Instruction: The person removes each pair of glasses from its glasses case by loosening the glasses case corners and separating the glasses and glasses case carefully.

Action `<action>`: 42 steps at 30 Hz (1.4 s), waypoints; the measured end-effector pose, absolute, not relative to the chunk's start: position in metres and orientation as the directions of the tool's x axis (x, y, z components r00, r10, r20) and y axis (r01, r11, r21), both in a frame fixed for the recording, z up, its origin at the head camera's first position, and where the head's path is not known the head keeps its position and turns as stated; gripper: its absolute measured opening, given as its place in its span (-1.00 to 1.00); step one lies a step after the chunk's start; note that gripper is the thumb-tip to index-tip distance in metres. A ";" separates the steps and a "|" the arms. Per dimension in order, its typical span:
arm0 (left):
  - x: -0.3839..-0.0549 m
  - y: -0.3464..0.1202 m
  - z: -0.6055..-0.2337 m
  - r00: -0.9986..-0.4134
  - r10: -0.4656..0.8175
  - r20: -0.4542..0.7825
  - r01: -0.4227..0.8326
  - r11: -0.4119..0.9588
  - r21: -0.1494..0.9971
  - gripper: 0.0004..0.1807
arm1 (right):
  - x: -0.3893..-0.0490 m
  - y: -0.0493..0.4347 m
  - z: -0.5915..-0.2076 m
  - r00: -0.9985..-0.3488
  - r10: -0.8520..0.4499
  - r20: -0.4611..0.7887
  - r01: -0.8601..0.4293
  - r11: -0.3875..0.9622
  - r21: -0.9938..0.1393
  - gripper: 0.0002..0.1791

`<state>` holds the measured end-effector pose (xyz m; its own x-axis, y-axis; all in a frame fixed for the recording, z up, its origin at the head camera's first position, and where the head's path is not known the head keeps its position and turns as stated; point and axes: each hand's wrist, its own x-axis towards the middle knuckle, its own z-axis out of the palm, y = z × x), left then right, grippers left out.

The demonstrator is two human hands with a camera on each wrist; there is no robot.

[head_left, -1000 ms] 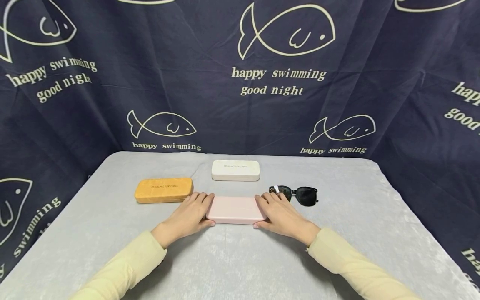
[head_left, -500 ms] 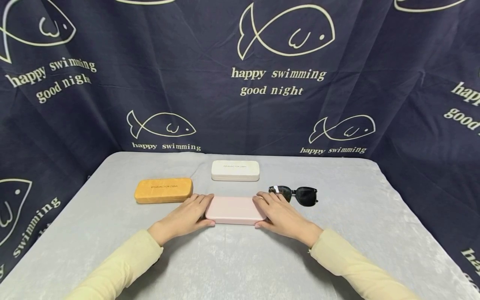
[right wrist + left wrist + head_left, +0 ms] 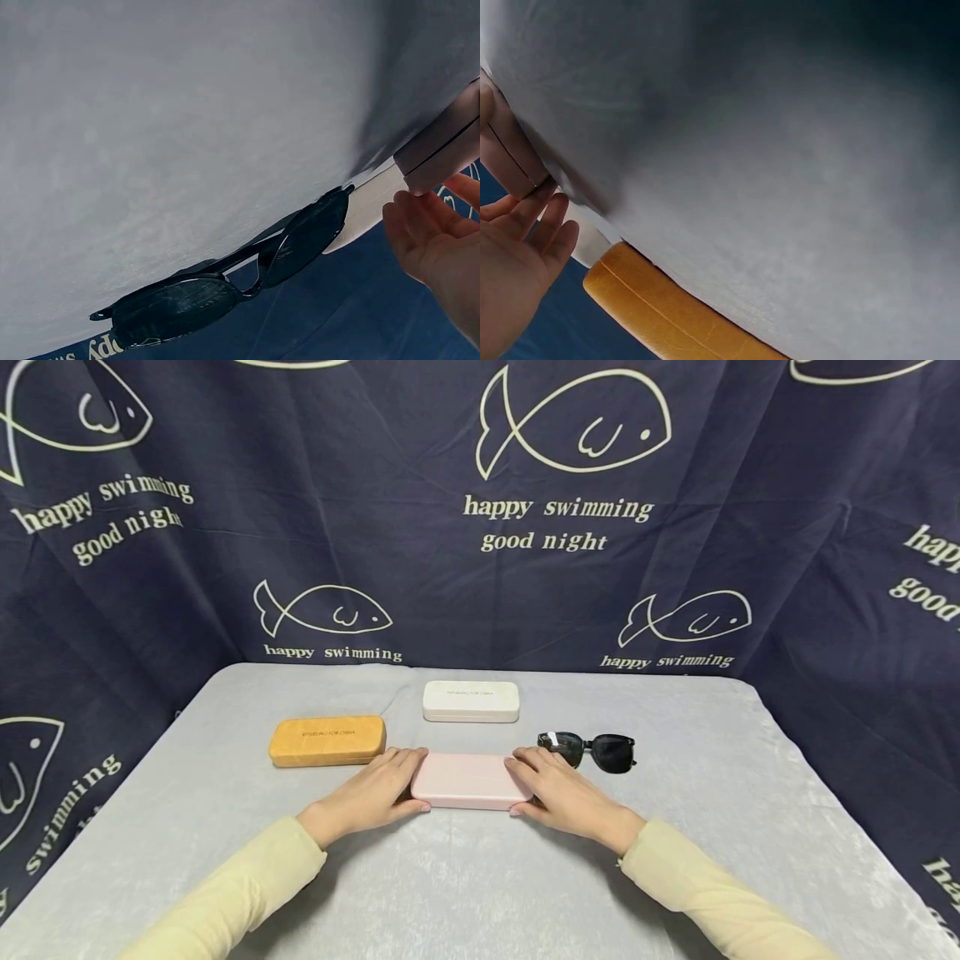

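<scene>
A pink glasses case (image 3: pixel 471 777), its lid down, lies flat on the table between the two hands. The left hand (image 3: pixel 371 793) grips its left end, thumb at the front edge and fingers toward the back corner. At the opposite end the right hand (image 3: pixel 562 795) holds the case the same way, with fingertips over the lid. In the left wrist view, the seam of the pink case (image 3: pixel 506 150) shows as a thin dark line. Black sunglasses (image 3: pixel 611 752) lie just beyond the right hand, which partly overlaps them in the head view. Close to the left fingers sits an orange glasses case (image 3: pixel 327 741).
A white glasses case (image 3: pixel 471 702) stands behind the pink one, toward the back of the table. Pale grey cloth covers the table (image 3: pixel 480 893). A dark blue curtain (image 3: pixel 420 460) with fish drawings and lettering encloses the back and sides.
The right fingertips have shifted slightly inward over the pink case's lid, and the left forearm has moved a little leftward. The cases and sunglasses stay where they were.
</scene>
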<state>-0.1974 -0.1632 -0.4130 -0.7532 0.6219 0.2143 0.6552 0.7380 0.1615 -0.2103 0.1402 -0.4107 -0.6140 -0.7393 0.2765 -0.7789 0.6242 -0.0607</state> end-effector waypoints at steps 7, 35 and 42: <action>-0.200 -0.164 -0.415 -0.759 0.614 0.215 0.647 0.747 0.150 -0.21 | -0.211 0.140 -0.410 -0.590 -0.753 0.291 -0.796 0.604 -0.051 -0.30; -0.202 -0.163 -0.416 -0.767 0.597 0.236 0.637 0.754 0.162 -0.18 | -0.220 0.140 -0.406 -0.599 -0.757 0.263 -0.794 0.603 -0.073 -0.38; -0.202 -0.163 -0.415 -0.787 0.566 0.247 0.612 0.767 0.194 -0.16 | -0.223 0.140 -0.406 -0.578 -0.765 0.285 -0.810 0.581 -0.084 -0.44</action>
<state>-0.2016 -0.1627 -0.4148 -0.7866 0.5658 0.2470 0.6122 0.7666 0.1935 -0.2232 0.1405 -0.4061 -0.5778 -0.7649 0.2847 -0.8099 0.5806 -0.0839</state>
